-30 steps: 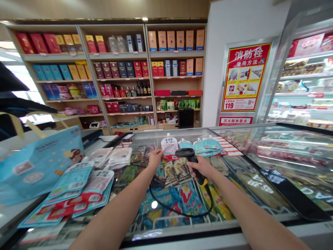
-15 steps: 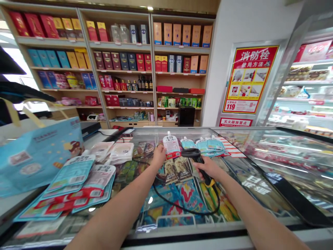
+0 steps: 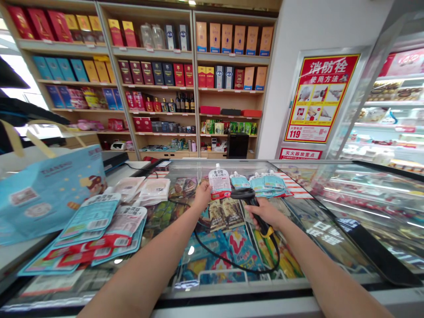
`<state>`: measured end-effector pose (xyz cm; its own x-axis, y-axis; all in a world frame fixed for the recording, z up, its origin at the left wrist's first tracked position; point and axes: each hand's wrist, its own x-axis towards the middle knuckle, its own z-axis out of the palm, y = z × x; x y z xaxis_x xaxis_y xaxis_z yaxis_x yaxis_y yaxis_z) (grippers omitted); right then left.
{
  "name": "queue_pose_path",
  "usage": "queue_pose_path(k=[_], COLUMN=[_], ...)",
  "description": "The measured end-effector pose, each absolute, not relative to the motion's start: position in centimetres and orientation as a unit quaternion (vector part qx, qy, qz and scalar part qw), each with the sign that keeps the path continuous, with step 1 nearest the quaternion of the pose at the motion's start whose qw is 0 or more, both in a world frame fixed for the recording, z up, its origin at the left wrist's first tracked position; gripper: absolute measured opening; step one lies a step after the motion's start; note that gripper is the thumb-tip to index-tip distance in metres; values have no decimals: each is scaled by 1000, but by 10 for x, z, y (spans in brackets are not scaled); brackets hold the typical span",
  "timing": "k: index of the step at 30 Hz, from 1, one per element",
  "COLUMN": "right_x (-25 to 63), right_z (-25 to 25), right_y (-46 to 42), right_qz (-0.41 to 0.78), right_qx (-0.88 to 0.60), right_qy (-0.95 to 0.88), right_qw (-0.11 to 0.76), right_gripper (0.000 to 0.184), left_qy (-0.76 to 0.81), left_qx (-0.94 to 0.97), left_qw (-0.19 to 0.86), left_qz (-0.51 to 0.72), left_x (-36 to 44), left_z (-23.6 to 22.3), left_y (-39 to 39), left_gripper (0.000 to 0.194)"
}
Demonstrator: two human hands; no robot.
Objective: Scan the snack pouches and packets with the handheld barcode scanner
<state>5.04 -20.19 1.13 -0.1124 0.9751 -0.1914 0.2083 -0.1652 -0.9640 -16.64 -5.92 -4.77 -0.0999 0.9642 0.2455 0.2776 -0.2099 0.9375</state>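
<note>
Left hand (image 3: 202, 194) pinched on the left edge of a white-and-red spouted pouch (image 3: 220, 182), print facing the wearer, near the middle of the glass-topped freezer's (image 3: 291, 289) far edge. Right hand (image 3: 261, 213) wrapped around the grip of a black scanner (image 3: 243, 193), its head at the pouch's lower right corner (touching or just in front, can't tell). Hands apart, scanner head between them. Black cable (image 3: 228, 262) loops from the grip toward the near edge, then back left. Right of the held pouch along the far edge: single blue pouch (image 3: 240, 181), then a blue pouch stack (image 3: 269, 185) beside red-and-white stripes (image 3: 300, 189). Toward the left edge: overlapping pile of blue and red pouches (image 3: 96, 227), clear-topped white packs (image 3: 154, 191) just behind, light-blue bag (image 3: 54, 194) left of the pile. Colourful packets (image 3: 240, 247) under the glass.
</note>
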Motion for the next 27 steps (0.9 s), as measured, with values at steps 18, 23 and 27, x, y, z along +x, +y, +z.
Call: queue_pose_path(k=[18, 23, 27], right_x=[48, 36, 12], right_z=[-2, -5, 6], right_y=[-199, -199, -202], right_qz=[518, 561, 581], right_qx=[-540, -513, -484], right_qy=[-535, -489, -488], right_qw=[393, 427, 436], right_gripper=[30, 28, 29], left_qy=[547, 582, 592], left_qx=[587, 582, 574], left_qw=[311, 280, 280], left_qz=[509, 494, 492], left_x=[-165, -177, -214], left_z=[-47, -26, 0], left_y=[-59, -69, -82], left_gripper=[10, 14, 14])
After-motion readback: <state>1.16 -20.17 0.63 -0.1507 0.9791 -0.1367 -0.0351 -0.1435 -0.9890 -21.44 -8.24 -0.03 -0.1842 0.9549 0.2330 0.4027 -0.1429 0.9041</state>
